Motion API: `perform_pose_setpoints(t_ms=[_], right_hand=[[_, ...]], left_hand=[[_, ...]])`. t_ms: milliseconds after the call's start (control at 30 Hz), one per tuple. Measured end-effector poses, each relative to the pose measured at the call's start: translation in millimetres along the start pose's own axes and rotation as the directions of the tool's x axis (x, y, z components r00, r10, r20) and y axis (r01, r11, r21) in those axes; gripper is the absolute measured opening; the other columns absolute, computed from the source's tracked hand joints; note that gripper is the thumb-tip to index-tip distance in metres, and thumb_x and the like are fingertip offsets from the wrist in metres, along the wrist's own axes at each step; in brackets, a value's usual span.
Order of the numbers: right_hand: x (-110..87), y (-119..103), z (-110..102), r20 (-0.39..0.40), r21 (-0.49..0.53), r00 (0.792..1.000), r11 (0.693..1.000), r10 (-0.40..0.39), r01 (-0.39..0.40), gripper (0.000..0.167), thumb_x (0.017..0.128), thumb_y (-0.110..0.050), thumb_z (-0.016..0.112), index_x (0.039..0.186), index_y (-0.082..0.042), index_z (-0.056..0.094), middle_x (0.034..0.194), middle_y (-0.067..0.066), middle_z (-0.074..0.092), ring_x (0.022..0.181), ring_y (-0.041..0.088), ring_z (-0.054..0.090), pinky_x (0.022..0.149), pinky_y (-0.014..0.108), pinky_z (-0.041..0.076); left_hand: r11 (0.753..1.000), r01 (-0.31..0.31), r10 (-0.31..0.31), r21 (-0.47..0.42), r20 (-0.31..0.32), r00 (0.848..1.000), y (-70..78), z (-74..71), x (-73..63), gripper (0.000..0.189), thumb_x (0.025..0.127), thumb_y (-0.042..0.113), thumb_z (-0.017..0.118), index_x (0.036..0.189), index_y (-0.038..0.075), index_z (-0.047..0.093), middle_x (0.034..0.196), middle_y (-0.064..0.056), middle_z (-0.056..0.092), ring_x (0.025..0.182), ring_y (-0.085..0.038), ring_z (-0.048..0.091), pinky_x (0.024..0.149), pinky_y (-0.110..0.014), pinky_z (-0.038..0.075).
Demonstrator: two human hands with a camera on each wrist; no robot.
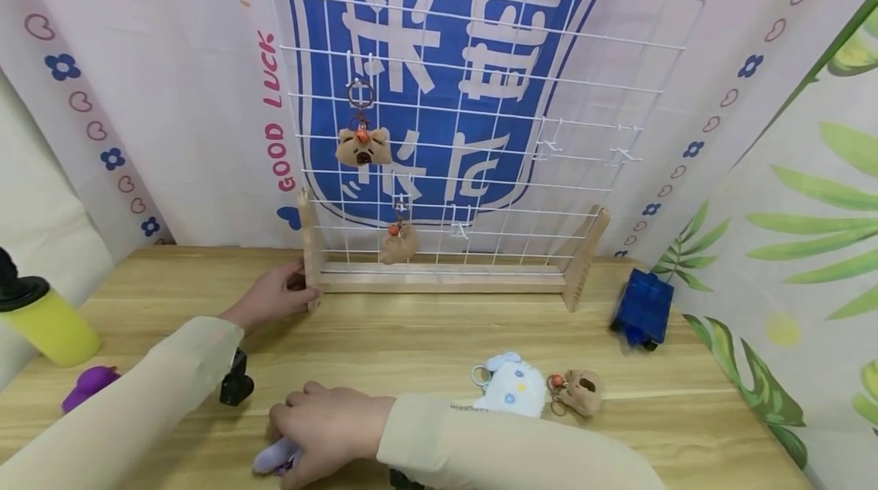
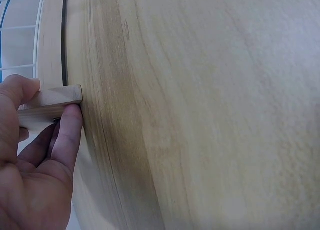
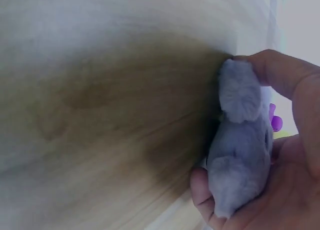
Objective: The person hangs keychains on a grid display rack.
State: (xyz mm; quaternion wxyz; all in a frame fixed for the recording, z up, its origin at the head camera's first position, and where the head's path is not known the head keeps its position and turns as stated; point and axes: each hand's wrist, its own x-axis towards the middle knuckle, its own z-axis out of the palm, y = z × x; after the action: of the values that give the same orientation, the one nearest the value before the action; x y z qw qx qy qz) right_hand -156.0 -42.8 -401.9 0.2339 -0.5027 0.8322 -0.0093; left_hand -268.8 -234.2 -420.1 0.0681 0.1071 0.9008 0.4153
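My left hand [image 1: 269,296] grips the left wooden foot [image 2: 60,96] of the stand, thumb on one side and fingers on the other. A white wire grid [image 1: 473,86] rises from this stand. Low over the front of the table, my right hand [image 1: 331,423] holds a pale lavender plush toy [image 3: 240,145] between thumb and fingers; its face is hidden. A brown plush keychain [image 1: 363,148] hangs from a hook on the upper left of the grid. Lower down hangs another brown plush keychain [image 1: 400,245].
Right of my right hand lie a white plush keychain [image 1: 516,385], partly behind my sleeve, and a brown plush keychain [image 1: 581,392]. A blue translucent box [image 1: 643,309] stands at the right. Leftward are a yellow cup [image 1: 51,326] and a purple object [image 1: 91,386]. White hooks [image 1: 549,147] stick out from the grid.
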Motion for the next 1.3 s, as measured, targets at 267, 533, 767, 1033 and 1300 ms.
perform_pose_setpoints(t_ms=[267, 533, 767, 1033, 1300], right_hand=[[-4.5, 2.3, -2.8, -0.001, 0.056, 1.000, 0.998, -0.028, 0.028, 0.018, 0.100, -0.036, 0.071, 0.117, -0.033, 0.068, 0.098, -0.023, 0.070, 0.076, -0.008, 0.057, 0.068, 0.013, 0.041], [-10.3, 3.6, -6.5, -0.075, 0.026, 0.994, 0.996, -0.083, 0.086, 0.010, 0.105, -0.031, 0.064, 0.107, -0.028, 0.073, 0.099, -0.021, 0.071, 0.083, -0.010, 0.060, 0.073, 0.006, 0.044], [-18.9, 18.9, -9.2, -0.137, 0.275, 0.975, 0.938, -0.177, 0.209, 0.019, 0.104, -0.014, 0.065, 0.119, -0.015, 0.075, 0.112, -0.008, 0.078, 0.093, -0.014, 0.060, 0.086, -0.001, 0.044], [-35.8, 42.6, -9.9, -0.320, 0.544, 0.946, 0.806, -0.056, 0.232, 0.013, 0.100, -0.007, 0.068, 0.111, -0.004, 0.074, 0.113, 0.009, 0.079, 0.088, -0.011, 0.059, 0.085, 0.008, 0.052], [-50.2, 58.8, -8.7, -0.416, 0.755, 0.895, 0.610, 0.159, 0.242, 0.018, 0.101, -0.013, 0.068, 0.113, -0.002, 0.075, 0.114, 0.016, 0.078, 0.083, -0.006, 0.063, 0.074, 0.014, 0.056]], left_hand=[[1.000, 0.007, -0.007, -0.002, 0.003, 1.000, -0.7, 2.7, 0.0, 0.071, 0.104, 0.020, 0.063, 0.157, -0.013, 0.030, 0.146, -0.040, 0.051, 0.126, -0.046, 0.060, 0.100, -0.055, 0.060], [1.000, 0.007, -0.007, -0.015, 0.002, 1.000, -2.3, 4.3, 0.5, 0.071, 0.104, 0.019, 0.063, 0.157, -0.014, 0.029, 0.147, -0.040, 0.051, 0.126, -0.047, 0.060, 0.099, -0.054, 0.061], [1.000, 0.009, -0.009, -0.019, 0.004, 1.000, -0.4, 3.9, 1.9, 0.073, 0.104, 0.020, 0.063, 0.158, -0.013, 0.027, 0.148, -0.041, 0.049, 0.127, -0.047, 0.059, 0.099, -0.053, 0.061], [1.000, -0.014, 0.014, -0.013, -0.010, 1.000, 1.3, 2.5, 2.4, 0.070, 0.104, 0.020, 0.064, 0.156, -0.013, 0.032, 0.146, -0.041, 0.052, 0.126, -0.047, 0.061, 0.096, -0.050, 0.062], [0.999, -0.036, 0.037, 0.027, -0.047, 0.998, 0.3, 2.1, -1.5, 0.061, 0.103, 0.021, 0.066, 0.148, -0.014, 0.043, 0.135, -0.038, 0.061, 0.117, -0.043, 0.066, 0.093, -0.049, 0.062]])
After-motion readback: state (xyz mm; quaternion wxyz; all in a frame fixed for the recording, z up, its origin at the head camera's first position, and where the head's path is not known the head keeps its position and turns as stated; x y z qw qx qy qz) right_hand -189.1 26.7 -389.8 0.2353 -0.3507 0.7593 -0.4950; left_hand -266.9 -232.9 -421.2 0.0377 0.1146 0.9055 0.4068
